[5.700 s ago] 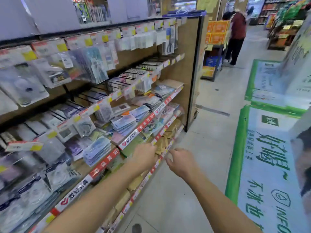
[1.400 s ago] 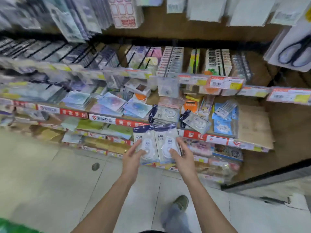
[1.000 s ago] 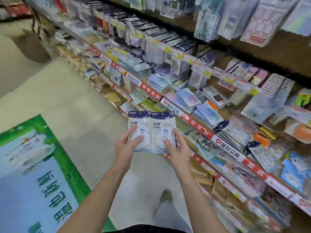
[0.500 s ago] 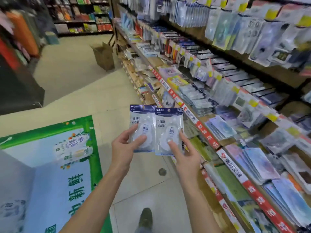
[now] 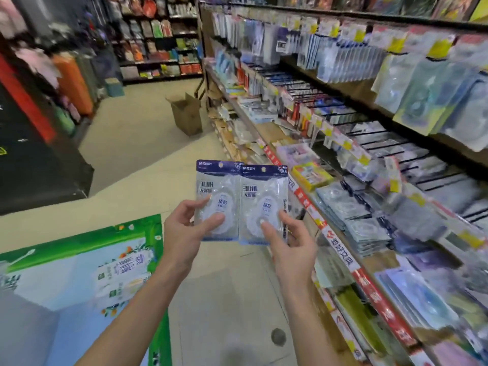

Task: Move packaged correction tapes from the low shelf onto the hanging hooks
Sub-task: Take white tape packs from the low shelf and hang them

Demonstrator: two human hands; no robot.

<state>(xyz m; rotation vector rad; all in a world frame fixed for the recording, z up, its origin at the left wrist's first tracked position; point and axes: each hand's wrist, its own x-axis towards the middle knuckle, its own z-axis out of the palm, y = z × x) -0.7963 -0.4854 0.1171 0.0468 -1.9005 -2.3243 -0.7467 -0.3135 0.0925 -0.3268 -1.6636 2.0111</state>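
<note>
Two clear-plastic blister packs of white correction tape with dark blue header cards are held upright side by side over the aisle floor, edges touching or slightly overlapping; the left pack (image 5: 215, 199) is pinched by the left hand (image 5: 182, 233), thumb on its front and fingers curled behind; the right pack (image 5: 262, 204) is gripped by the right hand (image 5: 290, 244), thumb pressed on its front, fingers behind its right edge. Just to the right runs the low shelf with a red-and-white price strip (image 5: 340, 249), stacked with flat packets; above it black wire hanging hooks (image 5: 383, 136) carry yellow-tagged goods; an open brown cardboard box (image 5: 186, 114) stands well down the aisle; a green-bordered floor sticker (image 5: 79, 265) lies to the left.
</note>
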